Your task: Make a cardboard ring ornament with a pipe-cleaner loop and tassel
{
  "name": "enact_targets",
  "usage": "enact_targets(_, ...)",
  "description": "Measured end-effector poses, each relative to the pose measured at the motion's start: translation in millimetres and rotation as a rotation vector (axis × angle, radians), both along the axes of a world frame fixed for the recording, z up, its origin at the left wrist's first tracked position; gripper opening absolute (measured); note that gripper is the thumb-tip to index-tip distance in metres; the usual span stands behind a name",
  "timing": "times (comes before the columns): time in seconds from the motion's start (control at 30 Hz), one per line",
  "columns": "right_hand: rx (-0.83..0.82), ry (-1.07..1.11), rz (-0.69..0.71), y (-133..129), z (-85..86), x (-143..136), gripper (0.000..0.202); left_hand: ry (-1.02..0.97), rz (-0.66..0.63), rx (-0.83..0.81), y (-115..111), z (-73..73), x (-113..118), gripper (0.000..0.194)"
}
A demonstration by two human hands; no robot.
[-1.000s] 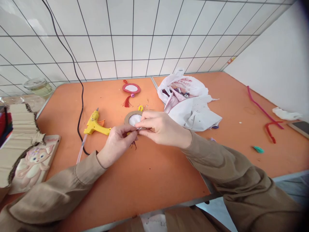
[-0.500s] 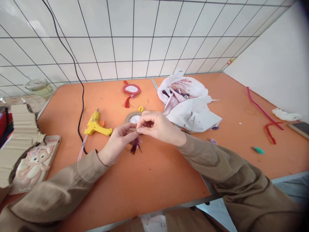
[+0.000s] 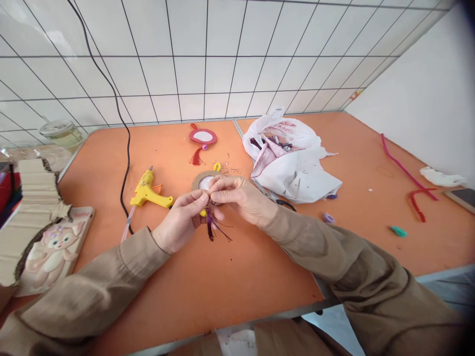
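Observation:
Fingertips of my left hand [image 3: 182, 216] and my right hand [image 3: 237, 197] meet in pinches at the top of a dark purple tassel [image 3: 211, 227], whose threads hang below them. Beside its top, under my left fingers, a small yellow bell [image 3: 203, 212] shows. Just behind my fingers lies a brown ring with a white centre [image 3: 199, 181] and a yellow loop [image 3: 217, 167]; my hands cover part of it. A red ring ornament [image 3: 210, 136] with a red tassel [image 3: 196, 157] rests farther back.
A yellow glue gun [image 3: 152, 194] lies left of my hands. Scissors [image 3: 285, 204] and a white plastic bag [image 3: 293, 168] are at the right. Farther right are pipe cleaners [image 3: 403, 172] and a green piece [image 3: 398, 231]. Torn cardboard [image 3: 33, 212] sits at the left edge.
Both hands have shifted slightly down, and my right hand a little left. The yellow bell and more tassel threads now show, and the scissors are more visible.

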State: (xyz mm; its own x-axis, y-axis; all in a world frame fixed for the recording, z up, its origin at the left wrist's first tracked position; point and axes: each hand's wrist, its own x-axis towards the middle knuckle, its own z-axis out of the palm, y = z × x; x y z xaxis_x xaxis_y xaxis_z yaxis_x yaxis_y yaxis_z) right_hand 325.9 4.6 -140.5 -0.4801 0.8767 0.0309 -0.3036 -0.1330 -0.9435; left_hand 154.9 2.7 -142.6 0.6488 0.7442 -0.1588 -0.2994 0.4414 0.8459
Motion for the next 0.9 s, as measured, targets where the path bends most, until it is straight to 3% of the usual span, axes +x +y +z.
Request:
enact_targets(0.27, -0.009, -0.006, -0.059, -2, -0.7, -2, 0.015, 0.042, 0.054, -0.046, -4, -2.9, 2, 0.027)
enact_targets(0.5, 0.146, -0.257, -0.257, -6, 4.5, -3, 0.015, 0.099, 0.070, -0.055, 0, 0.9, 0, 0.023)
enact_targets(0.63, 0.211, -0.356, -0.272, -6, 6.7, -3, 0.015, 0.150, 0.049, -0.049, 2, 7.6, -2, 0.017)
enact_targets(0.8, 0.450, -0.602, -0.320, -2, 41.2, 21, 0.009, 0.231, 0.059, -0.031, 3, 12.4, -2, 0.017)
enact_targets(0.9, 0.497, -0.811, -0.337, -1, 64.1, 45, 0.008, 0.276, 0.086, -0.003, 2, 14.9, -2, 0.020)
